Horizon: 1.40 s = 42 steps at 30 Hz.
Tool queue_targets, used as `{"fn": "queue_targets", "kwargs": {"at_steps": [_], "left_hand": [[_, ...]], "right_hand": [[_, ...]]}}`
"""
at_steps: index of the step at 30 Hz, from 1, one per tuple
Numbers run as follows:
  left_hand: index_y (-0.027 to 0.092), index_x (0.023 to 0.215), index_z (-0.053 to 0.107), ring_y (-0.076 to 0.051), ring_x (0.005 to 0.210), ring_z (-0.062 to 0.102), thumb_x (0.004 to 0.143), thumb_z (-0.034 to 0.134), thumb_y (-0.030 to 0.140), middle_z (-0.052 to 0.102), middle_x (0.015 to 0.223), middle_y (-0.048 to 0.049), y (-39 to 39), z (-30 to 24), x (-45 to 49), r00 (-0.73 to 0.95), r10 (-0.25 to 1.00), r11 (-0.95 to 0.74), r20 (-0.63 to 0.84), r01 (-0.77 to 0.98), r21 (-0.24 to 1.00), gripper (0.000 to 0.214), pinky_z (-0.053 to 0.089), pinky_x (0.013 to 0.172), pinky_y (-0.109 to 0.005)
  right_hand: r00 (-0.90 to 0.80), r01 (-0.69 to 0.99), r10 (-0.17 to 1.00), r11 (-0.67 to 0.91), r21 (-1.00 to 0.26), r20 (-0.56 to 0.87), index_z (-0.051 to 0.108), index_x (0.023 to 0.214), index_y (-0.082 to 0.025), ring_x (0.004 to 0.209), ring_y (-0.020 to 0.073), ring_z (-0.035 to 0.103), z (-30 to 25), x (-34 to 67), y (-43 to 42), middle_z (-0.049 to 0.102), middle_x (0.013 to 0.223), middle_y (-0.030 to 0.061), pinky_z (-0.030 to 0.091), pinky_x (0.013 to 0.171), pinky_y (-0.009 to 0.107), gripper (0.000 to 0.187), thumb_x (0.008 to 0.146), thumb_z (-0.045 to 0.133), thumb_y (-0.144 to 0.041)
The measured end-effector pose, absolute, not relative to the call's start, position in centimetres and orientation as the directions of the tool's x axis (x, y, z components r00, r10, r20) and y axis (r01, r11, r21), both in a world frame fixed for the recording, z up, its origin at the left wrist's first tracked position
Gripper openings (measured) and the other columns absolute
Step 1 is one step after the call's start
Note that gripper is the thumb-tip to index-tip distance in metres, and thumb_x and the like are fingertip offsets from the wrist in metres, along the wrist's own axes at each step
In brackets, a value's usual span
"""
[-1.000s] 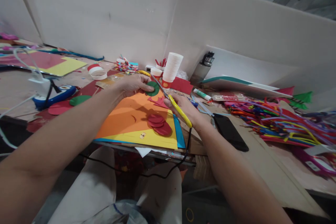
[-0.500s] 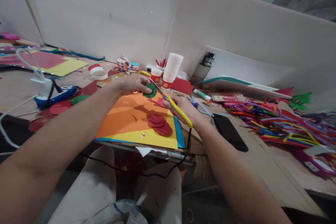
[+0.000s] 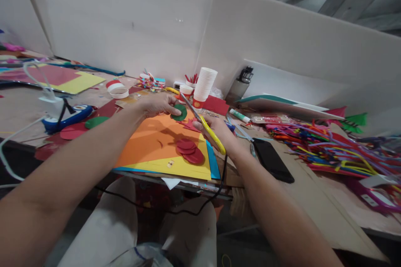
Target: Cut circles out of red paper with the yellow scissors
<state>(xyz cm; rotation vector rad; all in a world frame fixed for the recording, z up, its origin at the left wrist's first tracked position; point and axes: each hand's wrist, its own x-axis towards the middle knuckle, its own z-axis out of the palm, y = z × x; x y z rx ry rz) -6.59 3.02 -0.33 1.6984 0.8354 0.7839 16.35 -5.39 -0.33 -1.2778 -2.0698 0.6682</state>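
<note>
Between the fingers of my left hand (image 3: 161, 105) is a green paper circle (image 3: 179, 112), held above the table. My right hand (image 3: 214, 127) is closed round the yellow handles of a pair of scissors (image 3: 206, 125). Their blades point up and away, close to the circle's right edge; whether they touch it I cannot tell. Below lie an orange sheet (image 3: 144, 144) and a yellow sheet (image 3: 188, 171), with a blue sheet (image 3: 213, 162) under them. Several red paper circles (image 3: 191, 152) are piled on top, and red paper scraps (image 3: 190, 125) lie near my right hand.
Behind my hands stands a stack of paper cups (image 3: 205, 85). To the right are a glue stick (image 3: 239, 115), a black phone (image 3: 272, 160) and a heap of pipe cleaners (image 3: 326, 146). A blue power strip (image 3: 67, 119) sits left, and a black cable (image 3: 175, 212) hangs across the table's front.
The scissor blades look closer together and have swung slightly more upright beside the green circle. The circle stays in my left hand, and the view has shifted a little.
</note>
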Motion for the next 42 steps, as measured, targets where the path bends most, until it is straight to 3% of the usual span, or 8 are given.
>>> {"fn": "queue_targets", "kwargs": {"at_steps": [4, 10, 15, 22, 26, 30, 36, 42], "left_hand": [[0.015, 0.067, 0.073, -0.014, 0.06, 0.058, 0.057, 0.077, 0.019, 0.069, 0.067, -0.0051, 2.3, -0.3, -5.7, 0.56, 0.813, -0.301, 0.158, 0.172, 0.938, 0.012, 0.041, 0.06, -0.026], [0.015, 0.07, 0.074, -0.015, 0.06, 0.059, 0.06, 0.076, 0.022, 0.068, 0.064, -0.0032, 0.9, -0.2, -3.9, 0.583, 0.788, -0.445, 0.201, 0.314, 0.839, 0.012, 0.04, 0.058, -0.025], [0.014, 0.061, 0.067, -0.013, 0.059, 0.056, 0.057, 0.075, 0.014, 0.064, 0.061, -0.0015, 0.1, -0.3, -2.9, 0.619, 0.754, -0.396, 0.218, 0.164, 0.903, 0.009, 0.039, 0.058, -0.025], [0.013, 0.074, 0.07, -0.011, 0.06, 0.055, 0.06, 0.082, 0.03, 0.067, 0.07, -0.0035, 0.1, -1.8, -1.2, 0.305, 0.893, -0.308, 0.332, -0.126, 0.943, 0.025, 0.039, 0.058, -0.024], [0.013, 0.078, 0.07, -0.009, 0.06, 0.054, 0.06, 0.083, 0.033, 0.067, 0.073, -0.0031, -0.3, -2.3, -0.2, 0.273, 0.913, -0.224, 0.302, -0.284, 0.932, 0.03, 0.039, 0.058, -0.023], [0.013, 0.081, 0.072, -0.009, 0.062, 0.056, 0.061, 0.084, 0.031, 0.069, 0.076, -0.0042, -0.3, -2.4, 0.1, 0.303, 0.92, -0.151, 0.247, -0.308, 0.939, 0.03, 0.04, 0.059, -0.023], [0.01, 0.071, 0.071, -0.01, 0.062, 0.06, 0.057, 0.085, 0.02, 0.069, 0.071, -0.0052, 0.2, -1.5, -0.6, 0.284, 0.943, -0.036, 0.173, -0.431, 0.902, 0.022, 0.044, 0.06, -0.022], [0.011, 0.074, 0.07, -0.008, 0.062, 0.061, 0.065, 0.077, 0.01, 0.07, 0.071, -0.0031, 0.1, -0.1, -1.7, 0.197, 0.969, -0.014, 0.147, -0.554, 0.833, 0.012, 0.046, 0.058, -0.018]], "right_hand": [[-0.202, 0.465, 0.887, 0.46, -0.756, 0.415, 0.055, 0.085, -0.018, 0.061, 0.011, 0.046, -0.9, 16.2, -4.6, 0.052, 0.069, -0.0012, 0.036, 0.055, 0.024, 0.042, 0.075, 0.066, -0.058], [-0.244, 0.257, 0.874, 0.476, -0.841, 0.42, 0.046, 0.109, -0.024, 0.065, 0.0128, 0.054, -1.6, 15.8, -4.2, 0.055, 0.073, -0.0045, 0.045, 0.06, 0.026, 0.057, 0.066, 0.078, -0.043], [-0.233, 0.261, 0.868, 0.491, -0.831, 0.439, 0.05, 0.105, -0.023, 0.063, 0.0109, 0.052, -1.9, 15.3, -4.3, 0.052, 0.069, -0.0063, 0.044, 0.059, 0.025, 0.049, 0.066, 0.077, -0.031], [0.067, -0.121, 0.885, 0.465, -0.877, 0.46, 0.045, 0.099, -0.025, 0.059, 0.0087, 0.053, -2.2, 14.8, -3.7, 0.055, 0.077, -0.0055, 0.046, 0.053, 0.022, 0.049, 0.064, 0.079, -0.029], [0.097, -0.201, 0.897, 0.441, -0.875, 0.43, 0.042, 0.1, -0.027, 0.055, 0.0075, 0.051, -2.5, 14.8, -3.7, 0.052, 0.076, -0.0071, 0.045, 0.049, 0.021, 0.051, 0.065, 0.078, -0.03], [0.089, -0.136, 0.884, 0.468, -0.873, 0.46, 0.041, 0.101, -0.027, 0.06, 0.0082, 0.052, -2.4, 14.7, -3.8, 0.052, 0.078, -0.0059, 0.045, 0.054, 0.021, 0.05, 0.068, 0.076, -0.039], [-0.008, 0.171, 0.9, 0.43, -0.886, 0.436, 0.042, 0.104, -0.025, 0.065, 0.0107, 0.048, -1.9, 14.6, -4.1, 0.049, 0.078, -0.0029, 0.044, 0.061, 0.025, 0.044, 0.079, 0.061, -0.056], [-0.226, 0.465, 0.869, 0.494, -0.734, 0.441, 0.048, 0.094, -0.021, 0.085, 0.0161, 0.051, -1.8, 15.4, -4.8, 0.054, 0.092, 0.0025, 0.042, 0.081, 0.031, 0.035, 0.088, 0.052, -0.055]]}}
